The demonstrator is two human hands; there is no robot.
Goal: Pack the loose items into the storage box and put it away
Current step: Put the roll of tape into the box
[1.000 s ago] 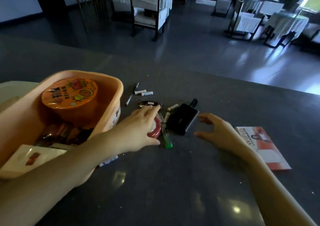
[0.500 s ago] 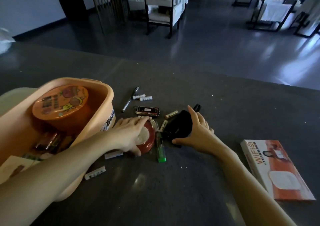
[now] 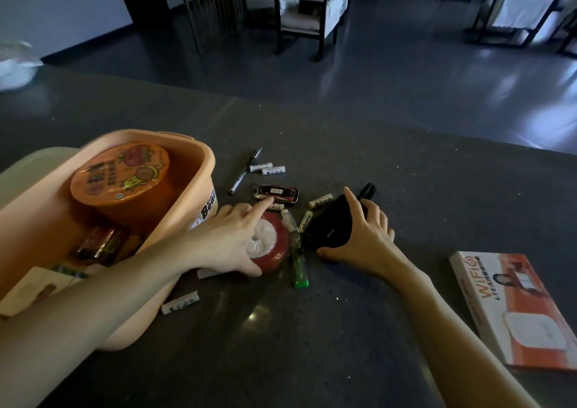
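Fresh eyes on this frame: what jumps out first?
The peach plastic storage box at left, with an orange round tub inside. Beside it, the left hand lies on a red round roll, and the right hand grips a black pouch. An orange-white WiFi carton lies far right.

- One peach plastic storage box (image 3: 199, 158), holding one round orange tub with a cartoon lid (image 3: 120, 173).
- At least seven small white cylindrical batteries (image 3: 274, 170) loose on the table.
- One black-and-white pen (image 3: 245, 171).
- One red-and-black car key fob (image 3: 276, 192).
- One red round case (image 3: 274, 245).
- One green lighter (image 3: 300, 268).
- One black pouch (image 3: 331, 226).
- One orange-and-white flat WiFi carton (image 3: 512, 307).
- Two bare hands (image 3: 231, 239).
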